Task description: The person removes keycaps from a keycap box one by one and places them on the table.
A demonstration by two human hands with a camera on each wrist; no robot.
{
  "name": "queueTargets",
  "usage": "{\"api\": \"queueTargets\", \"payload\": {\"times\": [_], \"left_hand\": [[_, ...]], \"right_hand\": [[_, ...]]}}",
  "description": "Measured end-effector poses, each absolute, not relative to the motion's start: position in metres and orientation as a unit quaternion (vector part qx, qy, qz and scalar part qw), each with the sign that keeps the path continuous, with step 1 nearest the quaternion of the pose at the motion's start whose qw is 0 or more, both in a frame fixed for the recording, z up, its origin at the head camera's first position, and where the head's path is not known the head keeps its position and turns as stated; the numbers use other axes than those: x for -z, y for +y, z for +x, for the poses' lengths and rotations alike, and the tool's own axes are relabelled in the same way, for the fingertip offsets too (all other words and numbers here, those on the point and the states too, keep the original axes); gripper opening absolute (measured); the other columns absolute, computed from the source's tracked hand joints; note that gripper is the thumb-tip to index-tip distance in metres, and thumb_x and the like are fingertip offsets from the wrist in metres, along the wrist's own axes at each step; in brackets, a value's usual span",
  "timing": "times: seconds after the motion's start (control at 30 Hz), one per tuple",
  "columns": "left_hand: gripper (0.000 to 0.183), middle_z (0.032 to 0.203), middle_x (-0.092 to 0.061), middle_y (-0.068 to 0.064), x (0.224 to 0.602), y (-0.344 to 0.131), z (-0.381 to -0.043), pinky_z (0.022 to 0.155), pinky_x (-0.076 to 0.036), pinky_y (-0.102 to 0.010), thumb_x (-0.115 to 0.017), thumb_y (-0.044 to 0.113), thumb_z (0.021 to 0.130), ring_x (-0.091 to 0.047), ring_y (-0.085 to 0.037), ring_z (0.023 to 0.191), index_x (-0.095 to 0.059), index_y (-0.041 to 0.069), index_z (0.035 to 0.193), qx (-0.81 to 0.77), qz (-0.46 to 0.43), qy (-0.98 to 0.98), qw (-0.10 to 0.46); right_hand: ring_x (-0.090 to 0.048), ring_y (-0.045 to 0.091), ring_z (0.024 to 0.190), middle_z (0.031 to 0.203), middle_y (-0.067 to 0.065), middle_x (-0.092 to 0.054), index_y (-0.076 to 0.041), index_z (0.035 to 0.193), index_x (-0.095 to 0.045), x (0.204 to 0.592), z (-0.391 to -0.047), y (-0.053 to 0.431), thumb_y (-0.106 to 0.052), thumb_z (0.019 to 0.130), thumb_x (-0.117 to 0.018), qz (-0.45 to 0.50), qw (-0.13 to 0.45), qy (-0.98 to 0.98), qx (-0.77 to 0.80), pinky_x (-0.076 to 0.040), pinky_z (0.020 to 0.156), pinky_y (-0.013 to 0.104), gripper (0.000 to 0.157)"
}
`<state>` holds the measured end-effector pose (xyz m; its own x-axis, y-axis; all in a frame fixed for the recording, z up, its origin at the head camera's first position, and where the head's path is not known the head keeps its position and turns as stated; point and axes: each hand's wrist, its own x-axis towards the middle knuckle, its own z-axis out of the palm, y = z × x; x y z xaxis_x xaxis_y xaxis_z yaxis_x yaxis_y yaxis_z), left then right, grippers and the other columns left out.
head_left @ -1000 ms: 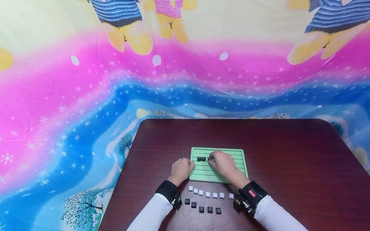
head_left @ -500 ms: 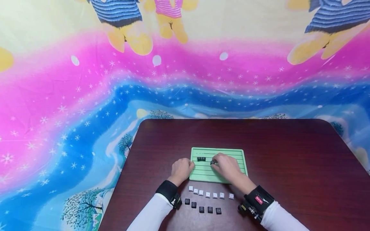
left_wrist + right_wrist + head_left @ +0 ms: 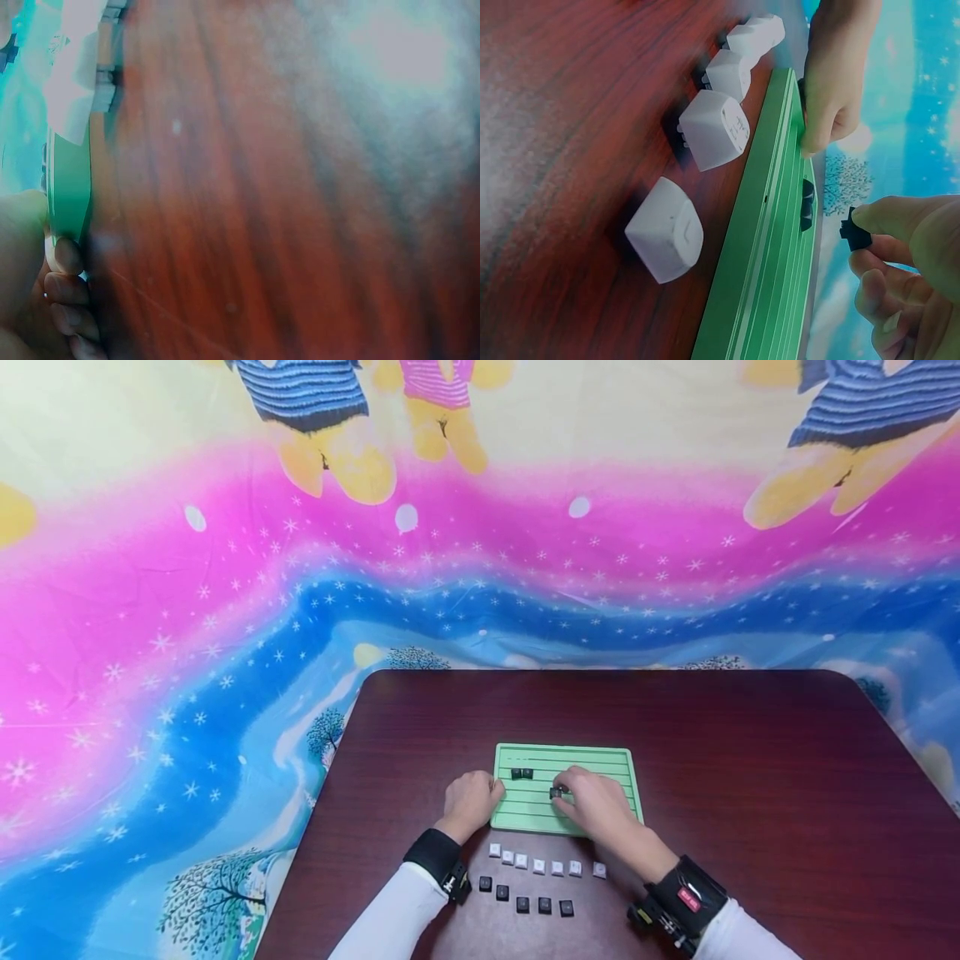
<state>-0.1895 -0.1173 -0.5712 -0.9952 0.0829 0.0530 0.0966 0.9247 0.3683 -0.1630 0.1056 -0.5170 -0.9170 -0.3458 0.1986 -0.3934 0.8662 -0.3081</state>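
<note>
A light green ridged tray (image 3: 525, 810) lies on the dark red-brown table. My left hand (image 3: 470, 802) grips its left edge, thumb at the rim; in the left wrist view curled fingers (image 3: 67, 289) show at the tray's corner. Over the middle of the tray, my right hand (image 3: 596, 802) pinches a small black keycap (image 3: 855, 232) between thumb and forefinger. The right wrist view shows this keycap held apart from the tray's ridges. Two other black keycaps (image 3: 528, 773) sit side by side on an upper ridge, left of the right hand.
In front of the tray, several white keycaps (image 3: 539, 866) form a loose row on the table (image 3: 750, 777). Nearer to me runs a second row of several black keycaps (image 3: 522, 905). A printed cloth (image 3: 480, 568) hangs behind the table's far edge.
My right hand has lifted the black keycap away from beside the other two and drawn it right and toward me. The left hand stays on the tray's edge.
</note>
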Motion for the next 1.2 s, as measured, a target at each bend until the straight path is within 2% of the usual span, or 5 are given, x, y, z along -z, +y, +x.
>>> {"api": "queueTargets", "payload": {"times": [0.47,0.63,0.87,1.2], "left_hand": [[0.05,0.051,-0.019,0.01,0.568,-0.117,-0.188,0.045,-0.023,-0.026,-0.054,0.026,0.093,-0.024,-0.01,0.045,-0.029,0.021,0.05,0.193,-0.047,-0.98,0.017],[0.05,0.051,-0.018,0.01,0.567,-0.116,-0.187,0.045,-0.023,-0.026,-0.054,0.025,0.093,-0.024,-0.01,0.045,-0.028,0.021,0.05,0.194,-0.048,-0.98,0.024],[0.05,0.051,-0.019,0.01,0.57,-0.117,-0.189,0.045,-0.024,-0.026,-0.053,0.027,0.093,-0.025,-0.01,0.044,-0.029,0.021,0.05,0.19,-0.046,-0.98,0.027],[0.051,0.051,-0.019,0.01,0.569,-0.117,-0.188,0.045,-0.023,-0.026,-0.055,0.027,0.093,-0.025,-0.01,0.045,-0.029,0.021,0.05,0.187,-0.047,-0.981,0.026]], "right_hand": [[-0.067,0.01,0.072,0.085,-0.007,-0.07,-0.02,0.09,-0.074,0.514,-0.144,0.114,-0.023,0.08,-0.08,0.205,0.078,-0.96,-0.176,-0.05,0.057,0.027,0.012],[-0.065,0.009,0.071,0.085,-0.008,-0.069,-0.02,0.091,-0.073,0.515,-0.138,0.117,-0.023,0.08,-0.079,0.204,0.067,-0.962,-0.171,-0.047,0.055,0.025,0.012],[-0.062,0.005,0.065,0.08,-0.01,-0.067,-0.021,0.088,-0.073,0.518,-0.131,0.122,-0.024,0.077,-0.081,0.215,0.083,-0.96,-0.162,-0.044,0.052,0.022,0.014],[-0.059,0.005,0.064,0.081,-0.011,-0.066,-0.021,0.089,-0.072,0.518,-0.124,0.122,-0.024,0.077,-0.082,0.214,0.064,-0.964,-0.144,-0.042,0.051,0.022,0.016]]}}
